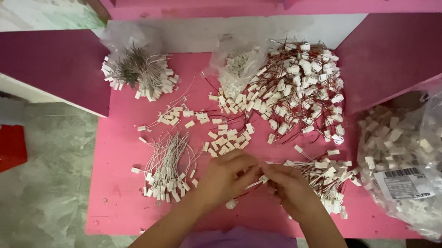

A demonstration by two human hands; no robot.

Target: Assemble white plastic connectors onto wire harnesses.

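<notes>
Head view: both hands meet at the middle of the pink bench (114,206). The left hand (225,176) and right hand (292,189) each pinch an end of one thin wire (254,184) with a white connector, fingers closed on it. White wires (167,167) lie just left; a red-wire heap (296,88) sits behind; a bag (425,162) lies right.

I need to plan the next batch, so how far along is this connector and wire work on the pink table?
Looks partly done: a fan of white-wired pieces lies beside the left hand, and a small pile by the right hand. In hand: both hands pinch one small white connector between them. Left: the big red-wired heap, loose connectors, a tied bundle and a full clear bag.
</notes>
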